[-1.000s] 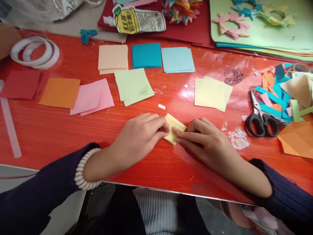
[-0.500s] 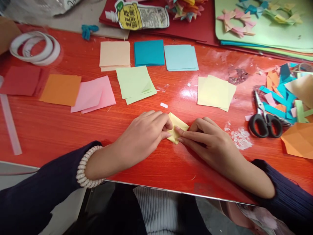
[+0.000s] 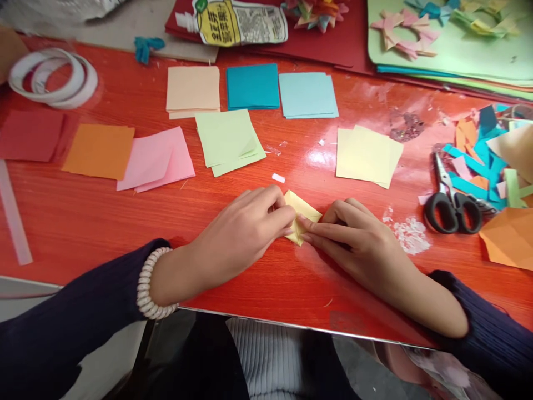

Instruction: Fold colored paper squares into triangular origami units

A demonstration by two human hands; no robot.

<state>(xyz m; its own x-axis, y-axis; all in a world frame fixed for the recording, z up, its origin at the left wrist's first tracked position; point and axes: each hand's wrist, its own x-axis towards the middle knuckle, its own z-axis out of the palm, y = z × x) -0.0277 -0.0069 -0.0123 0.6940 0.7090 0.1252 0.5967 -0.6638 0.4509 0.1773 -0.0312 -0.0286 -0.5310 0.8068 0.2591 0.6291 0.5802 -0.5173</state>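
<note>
A small folded piece of pale yellow paper [image 3: 303,205] lies on the red table [image 3: 250,297] near its front edge. My left hand [image 3: 245,233], with a coiled band at the wrist, has thumb and forefinger pinched on the paper's left side. From the right, my right hand [image 3: 362,244] presses its fingertips on the paper's middle and right part. The fingertips hide part of the folds. Behind the paper are a light green stack [image 3: 227,139] and a pale yellow stack [image 3: 362,155] of square sheets.
Black-handled scissors [image 3: 452,205] lie at the right beside paper scraps [image 3: 478,158]. More square stacks, such as a teal one [image 3: 252,86], stand further back. Tape rolls [image 3: 54,78] sit at the back left, a pouch [image 3: 241,22] and paper rings [image 3: 406,33] at the back.
My left thumb and forefinger have shifted slightly at the paper's left side. My right hand and the paper look nearly the same. The view has moved a little.
</note>
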